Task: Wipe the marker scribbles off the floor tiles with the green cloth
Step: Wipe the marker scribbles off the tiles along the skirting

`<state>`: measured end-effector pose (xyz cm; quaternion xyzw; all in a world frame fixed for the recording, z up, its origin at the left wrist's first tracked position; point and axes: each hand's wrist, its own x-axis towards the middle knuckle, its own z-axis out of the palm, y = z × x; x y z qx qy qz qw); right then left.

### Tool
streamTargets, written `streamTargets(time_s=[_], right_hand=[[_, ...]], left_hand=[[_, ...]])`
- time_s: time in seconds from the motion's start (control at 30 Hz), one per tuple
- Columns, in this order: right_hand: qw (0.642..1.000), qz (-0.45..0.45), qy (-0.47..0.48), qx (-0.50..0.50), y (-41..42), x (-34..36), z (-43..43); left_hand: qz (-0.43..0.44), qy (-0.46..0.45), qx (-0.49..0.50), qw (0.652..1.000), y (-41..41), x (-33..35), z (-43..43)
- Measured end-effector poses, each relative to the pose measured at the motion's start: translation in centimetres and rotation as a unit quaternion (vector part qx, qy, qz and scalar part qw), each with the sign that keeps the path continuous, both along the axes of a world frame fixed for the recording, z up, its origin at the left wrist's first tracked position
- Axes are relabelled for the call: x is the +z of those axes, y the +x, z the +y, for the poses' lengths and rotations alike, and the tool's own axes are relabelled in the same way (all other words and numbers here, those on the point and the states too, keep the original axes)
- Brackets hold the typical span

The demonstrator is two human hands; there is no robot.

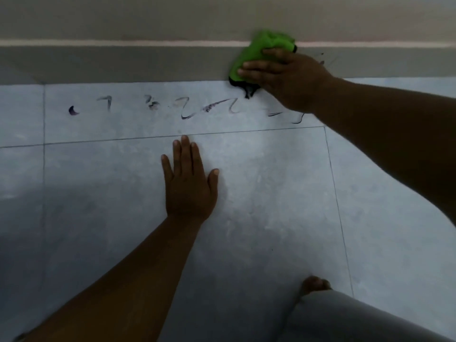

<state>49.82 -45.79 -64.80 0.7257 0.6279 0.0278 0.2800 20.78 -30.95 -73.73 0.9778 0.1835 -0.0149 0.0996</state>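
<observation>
My right hand [288, 80] presses the bunched green cloth [261, 49] against the grey skirting at the far edge of the floor. A dark edge of the cloth hangs below my fingers. Dark, partly smeared marker scribbles [209, 108] run in a row across the pale grey floor tile [123, 124], from a small blot [72, 111] at the left to strokes beside my right wrist. Faint marks [322, 61] also show on the skirting just right of my hand. My left hand [188, 183] lies flat on the tile nearer me, fingers spread, holding nothing.
A grey skirting [123, 62] with a pale strip above it meets the wall [148, 16] along the far side. Dark grout lines [246, 133] divide the tiles. My knee in grey cloth [345, 317] and a bare foot [313, 283] are at the bottom right.
</observation>
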Motion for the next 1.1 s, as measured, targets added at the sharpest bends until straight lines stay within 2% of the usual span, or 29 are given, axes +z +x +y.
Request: streamTargets(time_s=[0.2, 0.27, 0.33, 0.43, 0.53, 0.63, 0.7, 0.77, 0.83, 0.93, 1.0, 1.07, 1.1], right_hand=[[0.991, -0.071, -0.015, -0.114, 3.0, 1.4, -14.8], [0.983, -0.056, -0.028, -0.175, 2.4, 0.7, -16.4], [0.973, -0.061, 0.002, -0.222, 1.3, -0.8, -15.7], [0.943, -0.046, 0.084, -0.318, -0.7, -2.8, -13.5], [0.922, -0.035, 0.184, -0.339, -1.3, -3.3, -12.7], [0.884, -0.107, 0.320, -0.323, -1.3, -3.4, -11.6], [0.818, -0.130, 0.415, -0.375, -1.2, -3.5, -10.6], [0.785, -0.101, 0.395, -0.466, -1.0, -3.7, -9.8], [0.747, -0.021, 0.391, -0.536, -1.5, -4.5, -9.7], [0.631, 0.128, 0.477, -0.598, -1.8, -4.7, -9.0], [0.539, 0.167, 0.537, -0.627, -0.8, -3.8, -7.7], [0.401, 0.219, 0.595, -0.661, 0.4, -2.6, -6.5], [0.314, 0.256, 0.632, -0.660, 0.8, -2.1, -5.9]], left_hand=[[0.001, 0.001, 0.012, 1.000, 0.1, 0.1, 0.1], [0.000, -0.002, 0.014, 1.000, 0.2, 0.3, 0.0], [0.001, -0.005, 0.014, 1.000, 0.3, 0.4, -0.2], [0.004, -0.004, 0.017, 1.000, 0.2, 0.4, -0.3], [0.006, -0.003, 0.018, 1.000, 0.2, 0.4, -0.3], [0.006, -0.004, 0.017, 1.000, 0.3, 0.5, -0.3], [0.006, -0.005, 0.020, 1.000, 0.3, 0.5, -0.3], [0.003, -0.007, 0.022, 1.000, 0.3, 0.5, -0.3], [0.002, -0.009, 0.021, 1.000, 0.2, 0.4, -0.3], [0.004, -0.006, 0.020, 1.000, 0.2, 0.4, -0.3], [0.005, -0.007, 0.020, 1.000, 0.2, 0.3, -0.3], [0.003, -0.010, 0.019, 1.000, 0.3, 0.4, -0.3], [0.001, -0.010, 0.019, 1.000, 0.3, 0.4, -0.3]])
